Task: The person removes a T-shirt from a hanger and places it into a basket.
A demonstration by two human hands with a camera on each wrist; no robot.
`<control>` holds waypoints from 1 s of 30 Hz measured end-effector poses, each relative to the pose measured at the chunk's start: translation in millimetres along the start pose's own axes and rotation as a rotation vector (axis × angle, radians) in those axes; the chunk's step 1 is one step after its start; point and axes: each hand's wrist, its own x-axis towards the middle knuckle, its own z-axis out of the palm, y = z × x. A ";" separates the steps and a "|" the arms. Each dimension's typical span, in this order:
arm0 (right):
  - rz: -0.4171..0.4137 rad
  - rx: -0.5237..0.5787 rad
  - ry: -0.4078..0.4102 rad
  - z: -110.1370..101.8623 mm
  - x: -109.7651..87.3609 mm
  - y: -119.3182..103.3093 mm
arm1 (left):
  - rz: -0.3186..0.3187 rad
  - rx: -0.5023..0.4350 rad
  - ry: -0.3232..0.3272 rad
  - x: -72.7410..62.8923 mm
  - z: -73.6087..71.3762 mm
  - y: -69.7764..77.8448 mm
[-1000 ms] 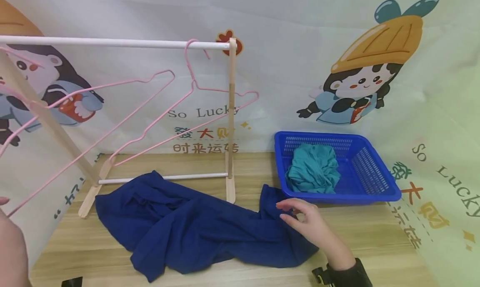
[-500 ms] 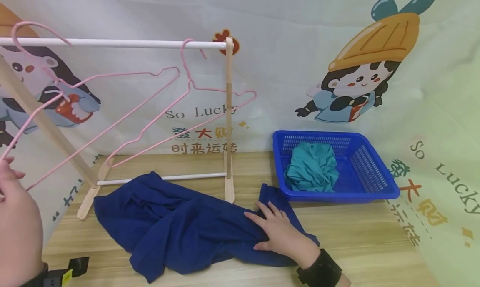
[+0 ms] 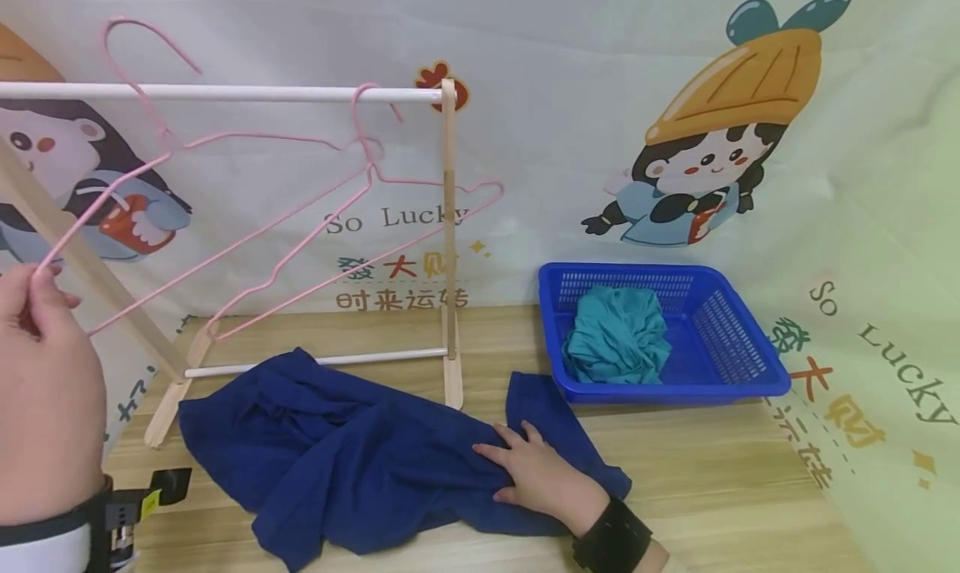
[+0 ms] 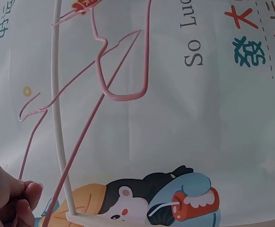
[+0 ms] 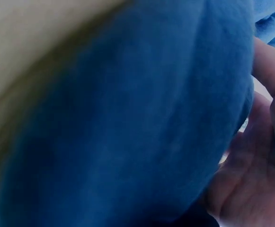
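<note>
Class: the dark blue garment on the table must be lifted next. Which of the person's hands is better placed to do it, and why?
Probably the right hand: it already rests on the dark blue garment. The left hand is occupied, pinching a pink hanger lifted off the rail.

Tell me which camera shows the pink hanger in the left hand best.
The head view: the whole pink hanger shows, hook lifted above the white rail, one end pinched by the left hand. The left wrist view shows only its wires against the backdrop and the fingertips on them. The right wrist view shows none of it.
</note>
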 end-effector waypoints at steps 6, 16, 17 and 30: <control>0.005 0.019 -0.006 -1.3 -2.0 -1.1 | 0.091 0.049 -0.081 3.4 4.0 18.2; -0.014 0.048 0.048 -0.3 0.2 0.1 | 0.179 0.140 -0.053 6.6 21.2 6.2; -0.020 0.048 0.059 -0.4 0.4 -0.1 | 0.188 0.144 -0.050 6.2 21.4 5.7; -0.004 -0.004 0.179 -1.7 2.6 -8.5 | 0.241 0.168 -0.021 0.3 19.9 -1.3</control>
